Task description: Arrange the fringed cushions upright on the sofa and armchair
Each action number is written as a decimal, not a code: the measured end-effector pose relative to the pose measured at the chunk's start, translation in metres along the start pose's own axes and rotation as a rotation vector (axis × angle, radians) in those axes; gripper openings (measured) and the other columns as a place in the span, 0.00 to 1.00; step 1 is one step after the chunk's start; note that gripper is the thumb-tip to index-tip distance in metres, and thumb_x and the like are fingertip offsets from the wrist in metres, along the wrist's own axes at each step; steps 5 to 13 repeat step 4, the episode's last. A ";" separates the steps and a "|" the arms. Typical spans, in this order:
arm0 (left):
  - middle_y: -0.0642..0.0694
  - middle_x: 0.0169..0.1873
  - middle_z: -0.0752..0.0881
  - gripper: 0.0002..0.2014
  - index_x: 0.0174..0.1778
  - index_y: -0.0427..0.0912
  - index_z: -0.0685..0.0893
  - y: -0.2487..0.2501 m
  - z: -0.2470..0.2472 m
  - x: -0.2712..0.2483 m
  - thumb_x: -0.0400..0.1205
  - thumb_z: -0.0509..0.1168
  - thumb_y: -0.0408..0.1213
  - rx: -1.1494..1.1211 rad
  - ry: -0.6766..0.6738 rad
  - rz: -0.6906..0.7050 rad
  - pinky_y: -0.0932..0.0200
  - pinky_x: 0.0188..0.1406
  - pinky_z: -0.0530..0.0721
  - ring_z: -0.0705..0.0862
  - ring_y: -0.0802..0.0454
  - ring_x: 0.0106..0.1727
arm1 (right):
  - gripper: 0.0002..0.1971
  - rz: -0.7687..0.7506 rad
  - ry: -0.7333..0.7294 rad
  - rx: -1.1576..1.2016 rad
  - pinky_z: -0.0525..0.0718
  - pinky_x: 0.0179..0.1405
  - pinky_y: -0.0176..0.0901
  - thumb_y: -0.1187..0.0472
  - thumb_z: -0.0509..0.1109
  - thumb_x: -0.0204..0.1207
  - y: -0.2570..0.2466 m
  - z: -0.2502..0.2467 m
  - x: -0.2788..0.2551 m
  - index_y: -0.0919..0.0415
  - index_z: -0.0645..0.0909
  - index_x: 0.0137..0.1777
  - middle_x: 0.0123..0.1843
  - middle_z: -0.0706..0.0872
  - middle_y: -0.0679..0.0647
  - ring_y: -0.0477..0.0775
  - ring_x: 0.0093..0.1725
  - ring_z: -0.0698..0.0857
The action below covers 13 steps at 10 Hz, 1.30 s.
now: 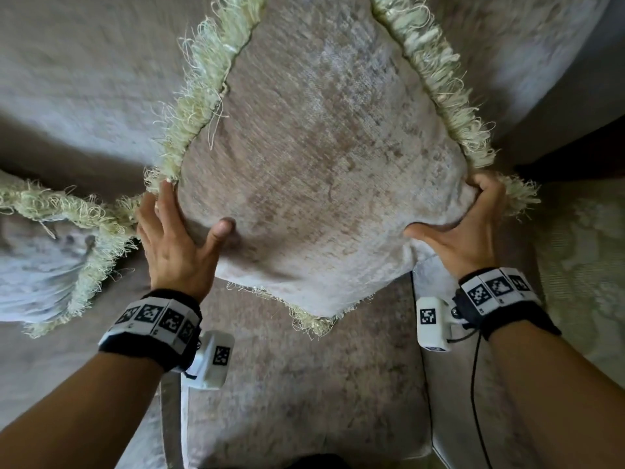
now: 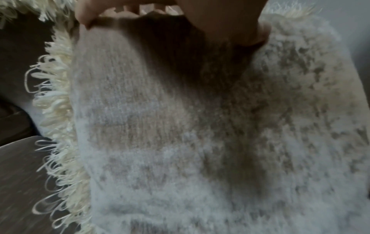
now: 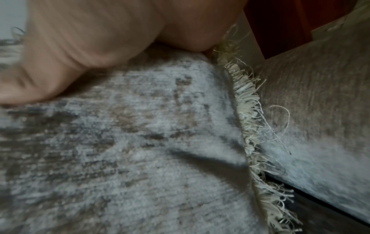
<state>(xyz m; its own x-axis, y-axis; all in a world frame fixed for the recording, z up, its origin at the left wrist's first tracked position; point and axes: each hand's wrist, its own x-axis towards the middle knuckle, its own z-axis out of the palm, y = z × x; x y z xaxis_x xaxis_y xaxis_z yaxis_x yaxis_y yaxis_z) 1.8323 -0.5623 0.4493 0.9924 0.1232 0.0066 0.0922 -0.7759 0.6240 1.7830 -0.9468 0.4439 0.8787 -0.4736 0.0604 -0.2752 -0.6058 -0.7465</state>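
A grey-beige fringed cushion [image 1: 324, 157] stands tilted against the sofa back [image 1: 84, 79], with its lower edge above the seat [image 1: 304, 384]. My left hand [image 1: 189, 218] grips its lower left corner, thumb pressed into the front face and fingers round the edge. My right hand [image 1: 453, 211] grips the lower right corner the same way. In the left wrist view my left hand [image 2: 180, 15] curls over the cushion [image 2: 180, 126]. The right wrist view shows my right hand [image 3: 100, 39] pressed on the cushion [image 3: 120, 142] beside its fringe [image 3: 250, 126].
A second fringed cushion [image 1: 40, 252] lies slumped on the seat at the left, its fringe touching my left hand. A paler patterned armrest [image 1: 581, 252] borders the seat on the right, with a dark gap [image 1: 575, 154] behind it. Dark floor [image 2: 20, 182] shows beyond the fringe.
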 end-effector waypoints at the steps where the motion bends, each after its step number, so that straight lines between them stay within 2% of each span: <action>1: 0.30 0.79 0.65 0.46 0.88 0.46 0.60 0.009 -0.004 0.002 0.82 0.54 0.75 0.053 0.073 0.060 0.23 0.74 0.72 0.68 0.32 0.79 | 0.53 -0.023 0.070 -0.132 0.70 0.73 0.74 0.29 0.78 0.51 -0.006 0.001 -0.005 0.61 0.68 0.71 0.71 0.74 0.58 0.69 0.74 0.71; 2: 0.33 0.77 0.68 0.41 0.84 0.49 0.66 0.025 -0.014 0.002 0.82 0.54 0.74 0.143 0.081 0.030 0.25 0.67 0.78 0.73 0.33 0.75 | 0.47 -0.063 0.168 -0.252 0.70 0.71 0.71 0.20 0.68 0.66 -0.013 0.002 -0.014 0.65 0.77 0.66 0.69 0.79 0.63 0.68 0.74 0.74; 3: 0.33 0.72 0.73 0.34 0.78 0.45 0.75 0.040 -0.028 -0.003 0.82 0.62 0.65 0.207 0.108 0.105 0.31 0.62 0.82 0.75 0.32 0.70 | 0.39 -0.146 0.254 -0.265 0.71 0.67 0.65 0.24 0.68 0.73 -0.026 -0.001 -0.022 0.63 0.80 0.60 0.63 0.82 0.62 0.67 0.68 0.77; 4: 0.36 0.66 0.78 0.28 0.69 0.43 0.82 0.052 -0.039 -0.009 0.82 0.63 0.61 0.235 0.096 0.175 0.35 0.54 0.85 0.79 0.34 0.65 | 0.30 -0.281 0.217 -0.195 0.81 0.55 0.64 0.31 0.67 0.79 -0.045 -0.002 -0.030 0.62 0.81 0.51 0.46 0.83 0.55 0.60 0.48 0.82; 13: 0.36 0.66 0.78 0.28 0.69 0.43 0.82 0.052 -0.039 -0.009 0.82 0.63 0.61 0.235 0.096 0.175 0.35 0.54 0.85 0.79 0.34 0.65 | 0.30 -0.281 0.217 -0.195 0.81 0.55 0.64 0.31 0.67 0.79 -0.045 -0.002 -0.030 0.62 0.81 0.51 0.46 0.83 0.55 0.60 0.48 0.82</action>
